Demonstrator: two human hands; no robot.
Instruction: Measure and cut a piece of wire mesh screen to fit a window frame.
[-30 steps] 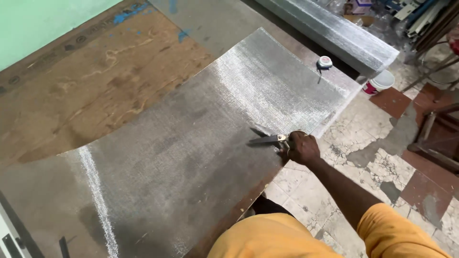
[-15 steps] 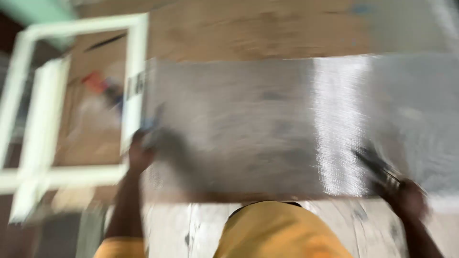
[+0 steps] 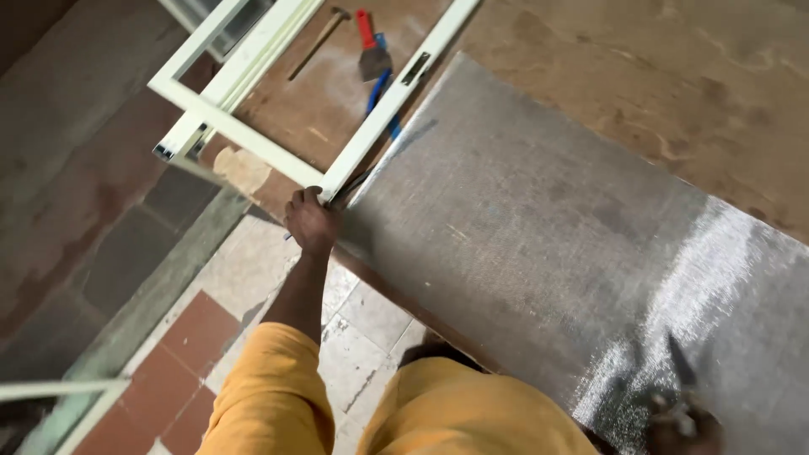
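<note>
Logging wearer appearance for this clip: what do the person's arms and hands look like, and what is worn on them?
Both arms wear short orange-yellow sleeves ending near the elbow, forearms bare below. The left hand has no glove, watch or ring visible. The right hand is blurred at the frame's edge; no glove shows.

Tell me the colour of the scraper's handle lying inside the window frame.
Red: the scraper has a red handle and a dark blade, seen in the head view inside the cream frame.

Left hand (image 3: 312, 221) clenched, right hand (image 3: 684, 428) fisted
</note>
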